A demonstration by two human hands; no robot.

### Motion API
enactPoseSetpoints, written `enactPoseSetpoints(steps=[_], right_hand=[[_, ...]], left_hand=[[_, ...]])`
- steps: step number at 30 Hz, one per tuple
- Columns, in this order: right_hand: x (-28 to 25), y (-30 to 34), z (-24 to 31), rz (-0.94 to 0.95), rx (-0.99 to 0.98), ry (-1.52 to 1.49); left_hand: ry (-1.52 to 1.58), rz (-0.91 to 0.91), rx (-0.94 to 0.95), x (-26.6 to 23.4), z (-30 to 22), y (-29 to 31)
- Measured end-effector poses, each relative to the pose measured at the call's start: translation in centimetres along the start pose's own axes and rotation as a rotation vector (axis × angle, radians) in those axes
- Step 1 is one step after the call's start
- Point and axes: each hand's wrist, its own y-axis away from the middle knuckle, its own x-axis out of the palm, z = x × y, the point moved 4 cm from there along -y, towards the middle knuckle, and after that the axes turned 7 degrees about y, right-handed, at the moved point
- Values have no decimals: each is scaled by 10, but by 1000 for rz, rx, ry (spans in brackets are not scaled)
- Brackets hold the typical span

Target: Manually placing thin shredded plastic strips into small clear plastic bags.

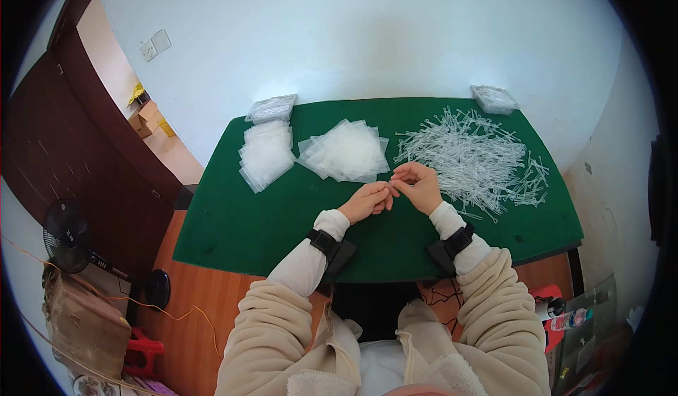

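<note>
Over the middle of the green table, my left hand and my right hand meet at the fingertips. Both have their fingers bent and pinched together; anything between them is too small to make out. Just beyond my left hand lies a fanned pile of clear flat plastic bags. A second stack of clear bags is further left. To the right of my right hand spreads a big heap of thin clear plastic sticks, each with a small loop at the end.
Packed clear bundles sit at the table's far left corner and far right corner, near the white wall. A black fan and a cardboard box stand on the left. At the lower right is a bottle.
</note>
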Motion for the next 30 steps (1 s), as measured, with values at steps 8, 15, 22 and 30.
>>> enactPoseSetpoints(steps=[8,15,22,30], right_hand=[[0,-1,2,145,3,90],[-17,-4,14,-169,-353,636],[-26,-3,-26,-34,-64,1171],[-23,-4,-28,42,-26,1249]], left_hand=[[-149,-38,91,5,-5,0],[-196,-46,200,1,-3,-1],[-241,12,121,-1,2,-3],[-215,-10,113,-2,2,-2]])
